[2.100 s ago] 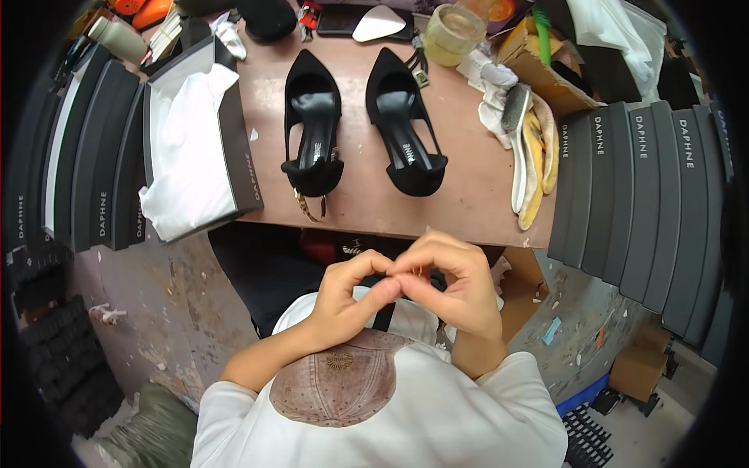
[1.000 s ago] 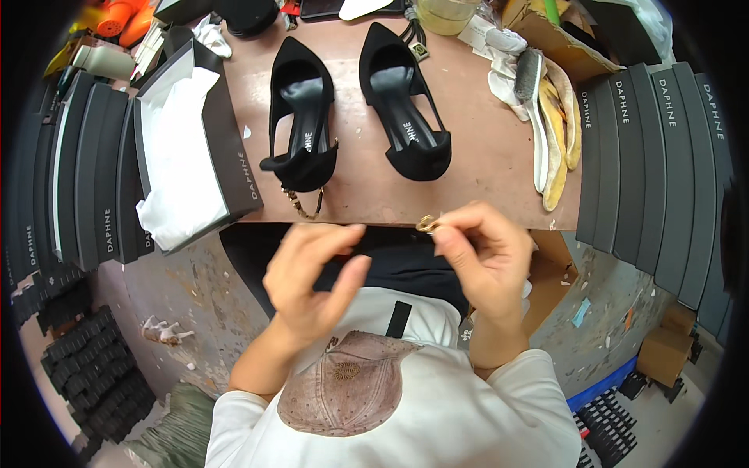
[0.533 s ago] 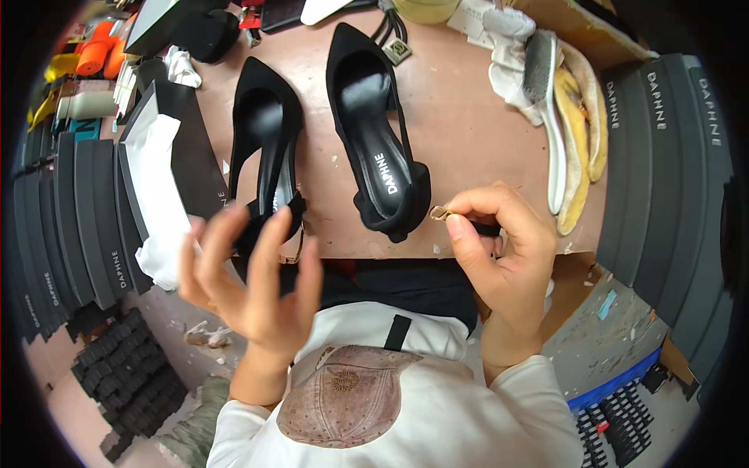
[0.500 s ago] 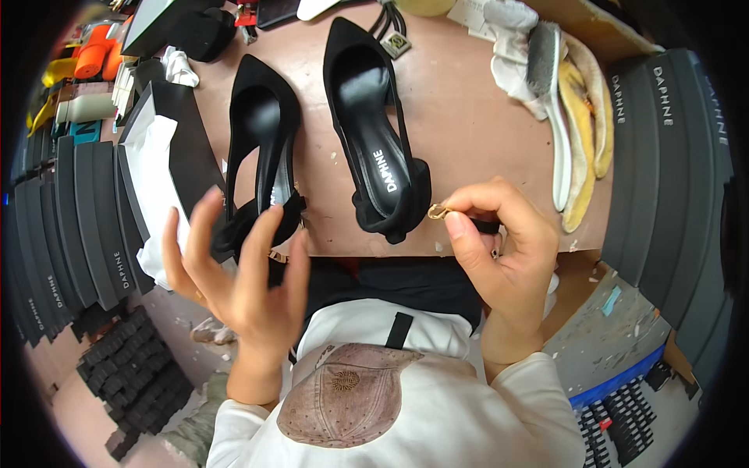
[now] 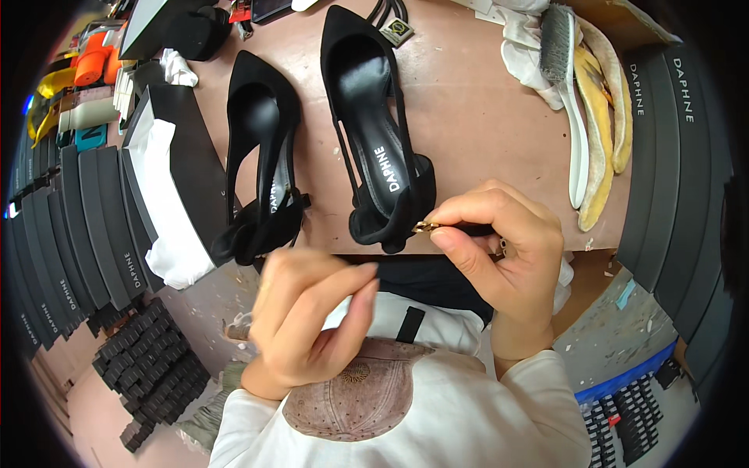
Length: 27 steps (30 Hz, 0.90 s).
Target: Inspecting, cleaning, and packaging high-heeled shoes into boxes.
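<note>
My right hand (image 5: 507, 257) pinches a small gold metal clasp (image 5: 424, 227) between thumb and forefinger, close to the heel end of a black pointed slingback shoe (image 5: 360, 101). Behind those fingers a dark strap-like piece and a bit more metal partly show. My left hand (image 5: 308, 316) is slightly blurred, its fingers curled and the forefinger and thumb tips close together with nothing visible between them. It is in front of the table edge, below a second black slingback shoe (image 5: 264, 109). Both shoes lie with toes pointing away from me and fabric gathered at their heels.
An open black shoebox with white paper (image 5: 160, 187) stands left of the shoes. At the right lie a grey-bristled brush (image 5: 576, 148), yellowish cloth strips (image 5: 599, 140) and a white cloth (image 5: 524, 62). Stacked dark boxes (image 5: 675, 179) flank the table (image 5: 499, 125).
My left hand has moved right and curled its spread fingers. The right hand has brought the gold clasp slightly left and down, nearer the right shoe's heel. The view has shifted slightly.
</note>
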Tool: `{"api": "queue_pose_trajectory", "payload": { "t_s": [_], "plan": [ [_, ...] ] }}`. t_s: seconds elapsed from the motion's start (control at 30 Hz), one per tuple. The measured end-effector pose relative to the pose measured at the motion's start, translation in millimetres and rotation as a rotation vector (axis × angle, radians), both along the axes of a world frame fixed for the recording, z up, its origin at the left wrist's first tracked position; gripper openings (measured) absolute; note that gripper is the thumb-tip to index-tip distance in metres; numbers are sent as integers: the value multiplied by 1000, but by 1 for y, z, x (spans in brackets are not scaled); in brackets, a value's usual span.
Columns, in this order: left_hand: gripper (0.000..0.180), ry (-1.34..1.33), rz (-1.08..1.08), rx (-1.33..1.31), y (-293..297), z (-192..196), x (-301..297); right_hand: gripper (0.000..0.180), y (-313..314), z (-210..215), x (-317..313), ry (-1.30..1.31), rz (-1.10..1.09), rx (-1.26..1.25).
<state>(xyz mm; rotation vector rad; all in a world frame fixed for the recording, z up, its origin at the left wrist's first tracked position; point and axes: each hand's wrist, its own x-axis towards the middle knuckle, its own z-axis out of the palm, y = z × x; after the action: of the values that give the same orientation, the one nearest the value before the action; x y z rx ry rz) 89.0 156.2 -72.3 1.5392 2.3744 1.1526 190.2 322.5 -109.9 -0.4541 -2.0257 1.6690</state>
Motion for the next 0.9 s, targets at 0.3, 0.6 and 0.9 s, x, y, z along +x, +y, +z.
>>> {"api": "queue_pose_trajectory", "payload": {
  "t_s": [0.3, 0.6, 0.9],
  "plan": [
    [16, -238, 101, 179, 11, -25, 1, 12, -8, 10, -4, -42, -5, 194],
    [15, -331, 134, 267, 13, -31, 5, 18, -14, 13, -8, 8, -51, 383],
    [15, -314, 103, 282, 15, -29, 3, 19, -11, 17, -7, 45, 4, 490]
  ]
}}
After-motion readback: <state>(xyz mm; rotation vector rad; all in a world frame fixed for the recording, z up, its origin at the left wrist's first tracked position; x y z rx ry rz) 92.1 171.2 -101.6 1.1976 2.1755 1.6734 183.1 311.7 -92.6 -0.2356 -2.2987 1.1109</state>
